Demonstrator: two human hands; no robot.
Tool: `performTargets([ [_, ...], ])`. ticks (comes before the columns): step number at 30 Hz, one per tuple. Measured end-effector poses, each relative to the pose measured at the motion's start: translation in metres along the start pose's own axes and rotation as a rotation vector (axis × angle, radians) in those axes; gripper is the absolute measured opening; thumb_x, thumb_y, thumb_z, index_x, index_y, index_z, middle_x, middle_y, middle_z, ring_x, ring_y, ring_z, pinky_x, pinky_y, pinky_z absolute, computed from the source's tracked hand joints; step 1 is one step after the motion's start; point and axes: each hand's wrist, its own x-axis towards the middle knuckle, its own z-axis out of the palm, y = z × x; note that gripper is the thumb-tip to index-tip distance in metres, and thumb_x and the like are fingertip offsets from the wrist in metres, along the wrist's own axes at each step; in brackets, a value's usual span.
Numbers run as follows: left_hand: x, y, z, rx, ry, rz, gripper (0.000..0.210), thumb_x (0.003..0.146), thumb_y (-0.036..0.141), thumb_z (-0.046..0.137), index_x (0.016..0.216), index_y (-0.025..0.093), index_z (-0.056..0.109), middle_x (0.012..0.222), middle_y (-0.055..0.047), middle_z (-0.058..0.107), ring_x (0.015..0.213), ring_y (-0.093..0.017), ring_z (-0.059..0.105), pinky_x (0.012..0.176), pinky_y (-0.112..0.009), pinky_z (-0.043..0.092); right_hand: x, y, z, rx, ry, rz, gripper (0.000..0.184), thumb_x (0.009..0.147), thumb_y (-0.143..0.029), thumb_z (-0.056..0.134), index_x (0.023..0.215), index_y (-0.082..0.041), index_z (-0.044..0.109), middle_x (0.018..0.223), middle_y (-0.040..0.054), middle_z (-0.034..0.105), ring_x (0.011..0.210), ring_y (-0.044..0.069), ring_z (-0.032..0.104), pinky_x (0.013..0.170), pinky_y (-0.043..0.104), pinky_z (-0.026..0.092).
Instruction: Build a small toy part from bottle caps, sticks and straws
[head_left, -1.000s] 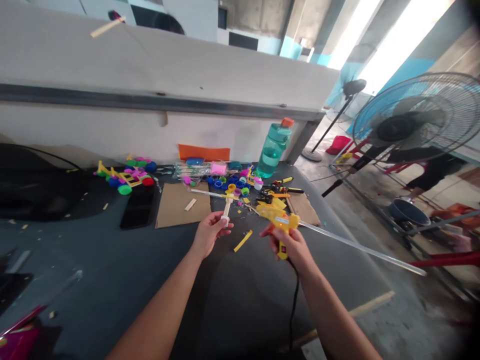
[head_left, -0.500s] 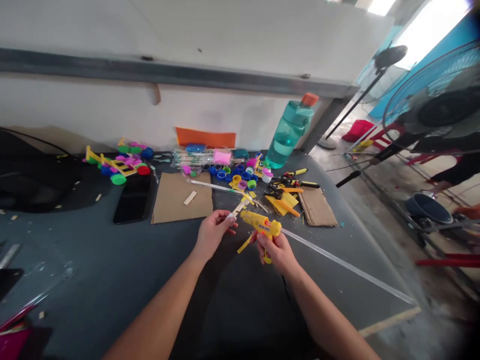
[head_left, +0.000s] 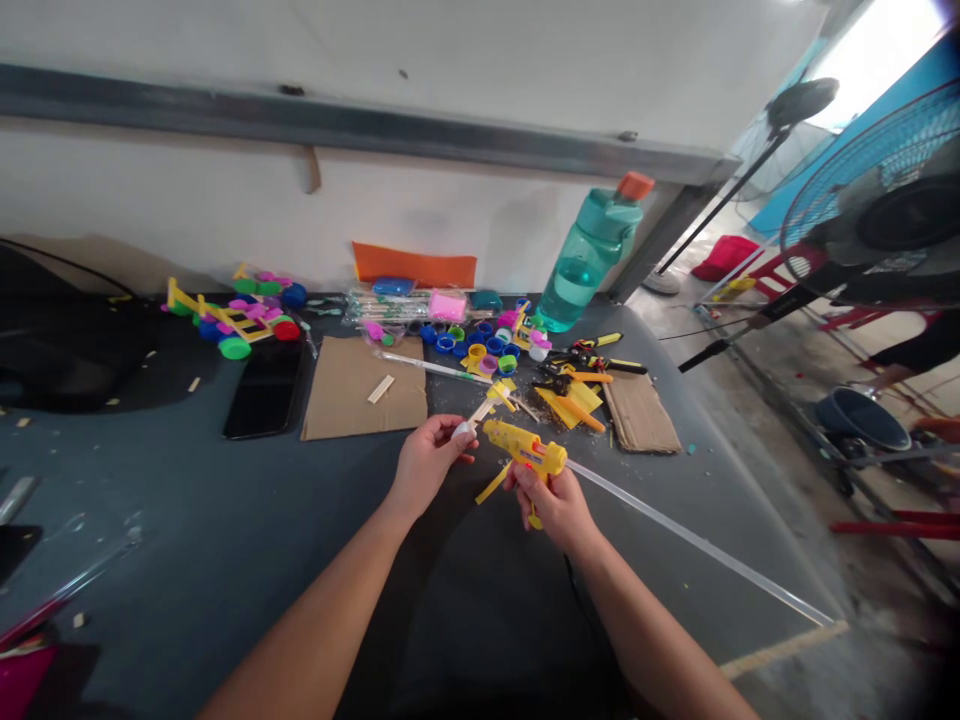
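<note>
- The right hand [head_left: 551,500] has its grip closed around the handle of a yellow glue gun [head_left: 523,450], whose nozzle points left toward the other hand.
- A long clear glue stick [head_left: 697,545] runs out of the back of the glue gun, slanting right and down over the worktop [head_left: 225,540] toward its right edge.
- The left hand [head_left: 424,462] pinches a small wooden stick piece [head_left: 480,410] between thumb and fingertips, grip closed on its near end; the piece tilts up and to the right, with a yellow part at its far end.
- The nozzle of the glue gun sits just beside the held end of the stick piece; whether they touch I cannot tell.
- Both hands hover just above the dark worktop, near its middle.
- A loose yellow strip [head_left: 491,484] lies on the worktop under and between the hands.
- Behind the hands lies a flat sheet of cardboard [head_left: 360,400] with a short wooden stick [head_left: 381,389] on it.
- Left of the cardboard lies a black phone [head_left: 264,400], face up.
- Coloured bottle caps [head_left: 480,350] are scattered at the back, near a teal water bottle [head_left: 589,262] with an orange lid standing upright.
- A toy of sticks and caps [head_left: 232,318] rests at the back left.
- A smaller piece of cardboard [head_left: 641,415] lies to the right, beside yellow-handled pliers [head_left: 592,362].
</note>
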Motion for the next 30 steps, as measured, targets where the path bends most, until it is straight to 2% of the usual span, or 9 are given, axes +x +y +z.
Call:
performTargets([
  [12, -0.001, 0.0019, 0.0001, 0.035, -0.015, -0.011, 0.037, 0.071, 0.042, 0.07, 0.091, 0.013, 0.06, 0.077, -0.005, 0.066, 0.075, -0.018, 0.066, 0.061, -0.028, 0.055, 0.0003, -0.0016, 0.0026, -0.033, 0.02, 0.049, 0.048, 0.078, -0.064, 0.05, 0.069, -0.017, 0.053, 0.041, -0.0065, 0.042, 0.031, 0.008, 0.042, 0.033, 0.02, 0.034],
  [30, -0.0001, -0.0016, -0.0009, 0.013, -0.026, 0.003, 0.036, 0.07, 0.041, 0.071, 0.091, 0.014, 0.061, 0.078, -0.005, 0.068, 0.075, -0.019, 0.066, 0.063, -0.029, 0.056, 0.0005, 0.001, 0.0025, -0.08, 0.049, 0.085, 0.049, 0.077, -0.066, 0.049, 0.067, -0.018, 0.053, 0.041, -0.0057, 0.042, 0.031, 0.009, 0.041, 0.033, 0.022, 0.035],
])
